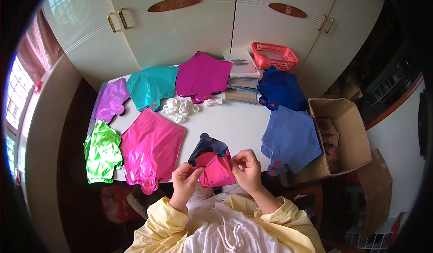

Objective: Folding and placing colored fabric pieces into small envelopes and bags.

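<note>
Hands meet at the near table edge, both pinched on one folded pink balloon point(215, 168) with a dark blue piece point(206, 145) behind it. Left hand point(185, 177) grips its lower left corner, fingers curled shut on the foil. Right hand point(246, 167) clamps the right edge, thumb on top. Balloon is held just above the white table point(234, 122), at the person's chest, yellow sleeves below.

Flat foil balloons lie around: big pink one point(151, 151) just left of the hands, green one point(103, 153) at the table's left edge, purple one point(111, 100) above it, teal one point(152, 86) and magenta one point(203, 76) at the far side. Two blue ones on the right, the far one point(282, 88) and the near one point(291, 140), the near one hanging over the edge. White rings point(180, 107) piled mid-table, near the teal one. Stack of flat packs point(243, 84) sits far centre, red basket point(274, 56) behind it. Open cardboard box point(343, 131) stands right of the table, touching the near blue balloon. White cupboard doors point(189, 27) back the scene.
</note>
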Available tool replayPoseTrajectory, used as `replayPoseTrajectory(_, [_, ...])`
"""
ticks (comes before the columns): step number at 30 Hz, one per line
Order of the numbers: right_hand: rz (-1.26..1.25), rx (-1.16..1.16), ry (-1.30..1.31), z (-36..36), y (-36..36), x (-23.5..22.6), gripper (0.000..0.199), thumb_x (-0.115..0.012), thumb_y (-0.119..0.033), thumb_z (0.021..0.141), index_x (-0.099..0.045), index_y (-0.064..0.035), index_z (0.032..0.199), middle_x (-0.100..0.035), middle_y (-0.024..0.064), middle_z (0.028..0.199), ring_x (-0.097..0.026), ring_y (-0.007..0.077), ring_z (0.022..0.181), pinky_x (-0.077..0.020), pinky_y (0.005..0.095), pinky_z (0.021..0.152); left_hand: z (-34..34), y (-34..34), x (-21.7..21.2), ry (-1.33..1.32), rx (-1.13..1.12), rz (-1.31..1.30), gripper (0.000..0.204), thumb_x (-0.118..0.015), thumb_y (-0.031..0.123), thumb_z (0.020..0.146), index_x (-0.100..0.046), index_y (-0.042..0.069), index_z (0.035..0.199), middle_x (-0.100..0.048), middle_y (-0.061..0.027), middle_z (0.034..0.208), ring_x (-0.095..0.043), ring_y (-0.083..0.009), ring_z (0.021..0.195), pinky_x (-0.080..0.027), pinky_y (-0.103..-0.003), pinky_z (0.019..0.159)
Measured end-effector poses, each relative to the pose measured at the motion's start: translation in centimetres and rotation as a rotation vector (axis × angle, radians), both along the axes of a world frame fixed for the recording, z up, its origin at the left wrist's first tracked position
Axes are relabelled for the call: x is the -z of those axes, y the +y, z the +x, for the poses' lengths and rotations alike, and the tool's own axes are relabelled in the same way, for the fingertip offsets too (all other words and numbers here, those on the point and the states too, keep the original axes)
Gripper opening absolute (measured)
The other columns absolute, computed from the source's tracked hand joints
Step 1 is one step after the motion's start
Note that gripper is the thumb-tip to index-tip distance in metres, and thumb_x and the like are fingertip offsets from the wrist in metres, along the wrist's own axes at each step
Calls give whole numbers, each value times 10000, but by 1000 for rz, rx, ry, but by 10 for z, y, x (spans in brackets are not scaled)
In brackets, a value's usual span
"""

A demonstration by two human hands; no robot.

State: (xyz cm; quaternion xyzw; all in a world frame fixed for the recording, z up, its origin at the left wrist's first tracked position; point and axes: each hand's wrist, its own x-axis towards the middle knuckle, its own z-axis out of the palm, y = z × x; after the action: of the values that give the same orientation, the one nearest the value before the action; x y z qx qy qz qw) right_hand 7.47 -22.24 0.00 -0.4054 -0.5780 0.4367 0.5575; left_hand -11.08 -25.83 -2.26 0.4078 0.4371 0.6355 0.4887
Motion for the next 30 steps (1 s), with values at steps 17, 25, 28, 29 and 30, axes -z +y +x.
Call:
replayPoseTrajectory(17, [-351,-304,181,8,16,-17,187,-692,-78,829,-620,18,972,-670,56,849,-599,73,772,-485,217,716,-13,12,-6,-228,237,-70,43,-636,-11,851,-634,7,890,-646,-18,821,-588,-64,733,-503,-226,656])
replayPoseTrajectory(25, [-205,-299,-440,26,46,-35,131,-664,-98,852,-649,32,840,-608,-32,668,-478,13,625,-408,205,553,-11,35,-20,-59,379,-255,68,-619,56,882,-630,0,918,-648,-26,837,-605,-85,748,-523,-259,689])
replayPoseTrajectory(28, [-283,-330,-362,27,56,-31,136,-672,-111,845,-646,10,790,-581,-31,615,-475,14,562,-392,197,489,-17,55,-24,-75,353,-281,129,-613,90,892,-624,-20,958,-650,-39,847,-622,-107,762,-537,-269,703])
replayPoseTrajectory(29, [-339,-348,-331,27,58,-32,135,-673,-113,845,-646,5,785,-578,-29,612,-480,17,557,-392,194,483,-19,61,-23,-62,349,-280,130,-606,85,895,-623,-24,963,-648,-40,849,-624,-109,768,-540,-267,702])
replayPoseTrajectory(30, [-350,-352,-311,27,60,-35,126,-678,-121,842,-653,-12,783,-576,-32,613,-494,21,539,-402,183,465,-19,65,-23,-16,358,-258,138,-593,82,902,-620,-34,971,-648,-45,860,-626,-111,783,-545,-267,706])
